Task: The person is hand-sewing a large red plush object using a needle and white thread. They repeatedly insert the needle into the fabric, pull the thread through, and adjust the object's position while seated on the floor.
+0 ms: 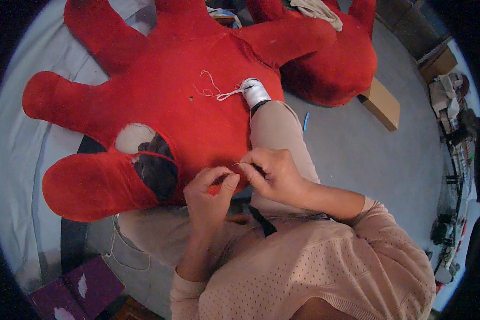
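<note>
My right hand (274,174) pinches a thin pale strand (235,164), thread or a needle, which juts from its fingertips. Close beside it, my left hand (210,194) has thumb and index finger brought together. Whether anything sits between them is too small to see. Under both hands lies a large red plush body (164,92) with several rounded limbs. A hole in it at the left shows white stuffing (134,138) and dark material (158,176). A spool of white thread (256,90) rests by my knee, its loose thread (214,94) trailing over the red fabric.
Another red stuffed piece (332,72) lies at the upper right, with a beige cloth (320,12) on top. A cardboard box (382,104) and a blue object (306,121) are on the grey floor. Purple boxes (94,280) stand lower left, near a loose cord (122,264).
</note>
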